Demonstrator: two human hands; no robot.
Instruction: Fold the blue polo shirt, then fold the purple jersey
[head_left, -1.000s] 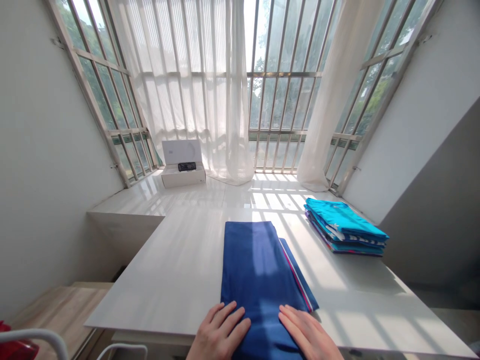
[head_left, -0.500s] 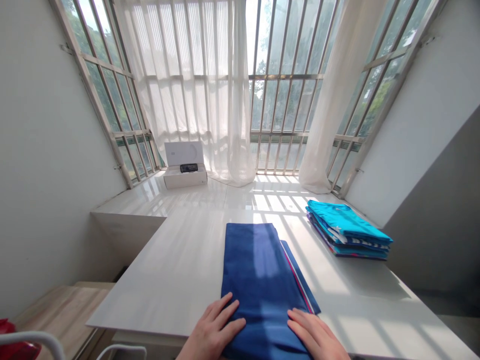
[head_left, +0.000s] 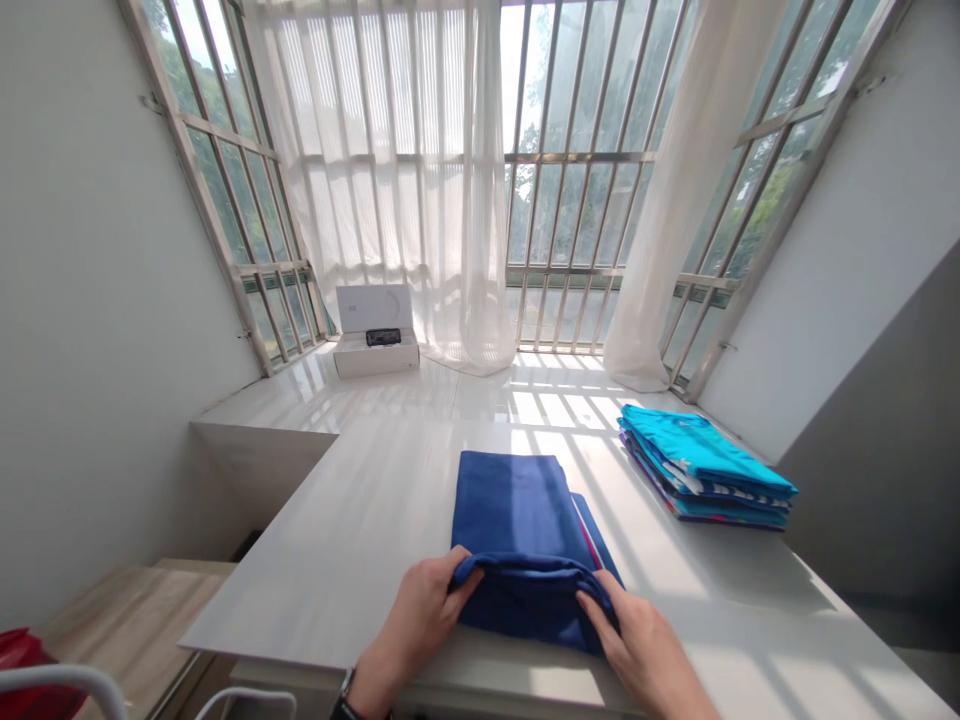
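A dark blue garment (head_left: 510, 500) lies partly folded on the white table, its near end lifted and bent over toward the window. At the left of that raised fold, my left hand (head_left: 431, 600) grips the cloth between thumb and fingers. My right hand (head_left: 630, 625) pinches the fold's right end in the same way. Along the garment's right side a strip with a pink and white edge sticks out from under the top layer. The kind of garment cannot be made out.
A stack of folded turquoise and blue clothes (head_left: 705, 465) sits at the right of the white table (head_left: 337, 560). Near the curtain (head_left: 382, 180) stands an open white box (head_left: 377, 358) with a black object (head_left: 383, 337) in it. A white chair frame (head_left: 67, 680) is at lower left.
Both hands were lying flat on the garment. Now they grip its near end, which has been raised and folded away from me. The view has shifted slightly.
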